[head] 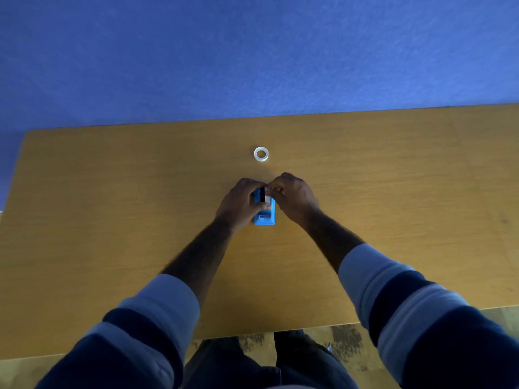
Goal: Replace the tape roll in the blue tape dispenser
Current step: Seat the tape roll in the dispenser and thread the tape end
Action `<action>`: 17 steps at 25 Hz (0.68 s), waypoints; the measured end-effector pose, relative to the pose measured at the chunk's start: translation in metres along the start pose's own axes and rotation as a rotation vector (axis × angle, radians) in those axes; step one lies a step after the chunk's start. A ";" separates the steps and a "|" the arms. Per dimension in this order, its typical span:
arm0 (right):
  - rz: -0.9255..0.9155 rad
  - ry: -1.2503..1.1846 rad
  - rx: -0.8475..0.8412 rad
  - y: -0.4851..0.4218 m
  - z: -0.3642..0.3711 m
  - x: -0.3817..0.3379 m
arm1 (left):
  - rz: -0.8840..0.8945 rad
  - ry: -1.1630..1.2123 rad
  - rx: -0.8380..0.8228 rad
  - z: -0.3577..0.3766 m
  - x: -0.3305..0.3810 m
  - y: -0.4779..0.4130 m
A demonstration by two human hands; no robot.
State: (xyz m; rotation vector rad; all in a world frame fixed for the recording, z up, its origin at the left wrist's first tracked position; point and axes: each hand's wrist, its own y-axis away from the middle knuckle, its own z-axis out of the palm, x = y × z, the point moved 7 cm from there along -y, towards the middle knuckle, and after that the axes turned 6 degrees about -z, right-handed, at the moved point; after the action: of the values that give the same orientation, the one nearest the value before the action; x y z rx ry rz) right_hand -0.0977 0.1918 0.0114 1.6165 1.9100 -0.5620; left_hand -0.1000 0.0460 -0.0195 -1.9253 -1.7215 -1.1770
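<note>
The blue tape dispenser [265, 216] stands on the wooden table [140, 192] near its middle, its cutter end toward me. My left hand [238, 203] wraps the dispenser's left side and holds it. My right hand [293, 197] pinches a pale tape roll [268, 198] at the dispenser's top; a black hub shows beside the roll. Whether the roll sits fully in its slot is hidden by my fingers. A second, thin white tape ring [261, 154] lies flat on the table just beyond my hands.
The table's far edge meets a blue wall [252, 51]. Its near edge runs across the lower part of the view, with my legs and a speckled floor [345, 341] below it.
</note>
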 end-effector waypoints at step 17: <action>0.155 -0.081 -0.083 -0.014 -0.001 0.009 | -0.022 0.024 0.002 -0.002 0.003 0.002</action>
State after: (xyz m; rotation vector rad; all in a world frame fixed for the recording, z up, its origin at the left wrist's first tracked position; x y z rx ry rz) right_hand -0.1121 0.1969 0.0055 1.6461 1.7098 -0.4705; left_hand -0.0989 0.0461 -0.0150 -1.8880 -1.7350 -1.2004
